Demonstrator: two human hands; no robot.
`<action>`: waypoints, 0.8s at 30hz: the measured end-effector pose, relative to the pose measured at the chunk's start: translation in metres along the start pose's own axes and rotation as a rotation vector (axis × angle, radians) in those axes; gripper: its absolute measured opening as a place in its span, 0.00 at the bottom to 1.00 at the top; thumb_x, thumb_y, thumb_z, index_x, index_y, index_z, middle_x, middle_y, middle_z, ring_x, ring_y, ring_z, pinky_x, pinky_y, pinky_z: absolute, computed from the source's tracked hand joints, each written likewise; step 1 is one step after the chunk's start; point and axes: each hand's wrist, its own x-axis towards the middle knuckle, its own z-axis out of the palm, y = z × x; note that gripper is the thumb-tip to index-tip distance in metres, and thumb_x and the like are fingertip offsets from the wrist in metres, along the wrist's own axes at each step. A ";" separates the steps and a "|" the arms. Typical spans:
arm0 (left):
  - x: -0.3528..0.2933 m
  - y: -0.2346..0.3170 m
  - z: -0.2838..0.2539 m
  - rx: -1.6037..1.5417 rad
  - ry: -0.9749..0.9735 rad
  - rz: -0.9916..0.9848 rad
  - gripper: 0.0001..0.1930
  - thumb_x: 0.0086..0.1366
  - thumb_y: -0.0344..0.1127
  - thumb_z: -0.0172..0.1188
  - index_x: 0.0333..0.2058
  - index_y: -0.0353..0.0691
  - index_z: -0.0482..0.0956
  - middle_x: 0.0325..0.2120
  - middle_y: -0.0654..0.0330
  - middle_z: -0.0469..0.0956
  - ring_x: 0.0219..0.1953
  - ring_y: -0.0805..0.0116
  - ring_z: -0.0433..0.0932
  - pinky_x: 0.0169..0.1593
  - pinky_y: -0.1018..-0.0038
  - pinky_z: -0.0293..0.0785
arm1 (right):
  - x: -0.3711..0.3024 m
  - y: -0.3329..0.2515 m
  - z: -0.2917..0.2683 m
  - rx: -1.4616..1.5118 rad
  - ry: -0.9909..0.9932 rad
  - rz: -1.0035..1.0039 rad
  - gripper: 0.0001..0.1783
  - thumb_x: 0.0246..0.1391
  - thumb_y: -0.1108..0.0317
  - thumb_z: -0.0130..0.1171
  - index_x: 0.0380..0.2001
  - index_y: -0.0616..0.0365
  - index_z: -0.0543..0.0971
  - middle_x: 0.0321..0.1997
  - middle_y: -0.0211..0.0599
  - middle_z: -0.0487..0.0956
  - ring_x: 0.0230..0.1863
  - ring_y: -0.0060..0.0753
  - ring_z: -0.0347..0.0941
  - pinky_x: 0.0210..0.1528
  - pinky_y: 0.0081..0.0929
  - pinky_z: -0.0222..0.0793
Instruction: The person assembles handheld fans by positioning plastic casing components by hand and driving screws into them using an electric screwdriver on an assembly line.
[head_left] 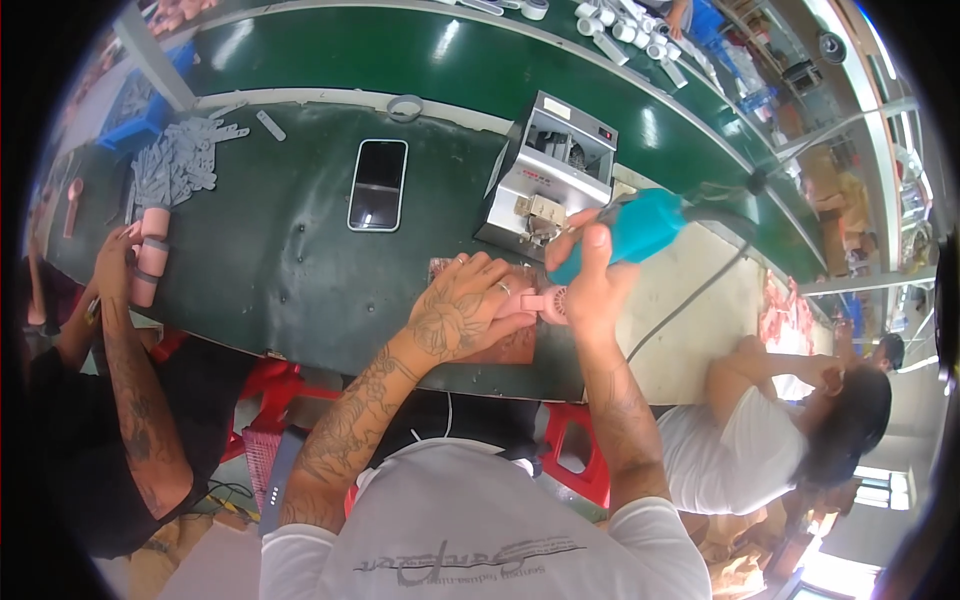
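Observation:
My left hand (465, 308) lies over a pink plastic device (530, 302) with a round slotted end, pressing it down on a reddish-brown mat (512, 350). Its fingers wrap the device and hide most of its body. Just above the slotted end, my right hand (597, 275) grips a teal electric screwdriver (640, 228), tilted with its cable end up to the right. I cannot make out the driver's bit. A grey-and-black screw feeder (550, 180) stands right behind both hands, close to the screwdriver.
A phone (379, 185) lies left of the feeder. Farther left, grey plastic strips (180, 160) are piled by a blue bin (135, 125). A co-worker's hand (115, 258) is at pink cylinders (150, 258). The screwdriver's cable (690, 290) curves across the right side, near another person (760, 430).

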 end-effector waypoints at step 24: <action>0.002 -0.001 -0.008 -0.076 0.020 0.010 0.22 0.66 0.43 0.64 0.57 0.43 0.84 0.45 0.55 0.79 0.51 0.50 0.77 0.61 0.51 0.73 | -0.022 -0.022 -0.013 0.044 -0.020 -0.052 0.32 0.68 0.41 0.64 0.47 0.66 0.75 0.25 0.36 0.77 0.26 0.29 0.75 0.30 0.28 0.70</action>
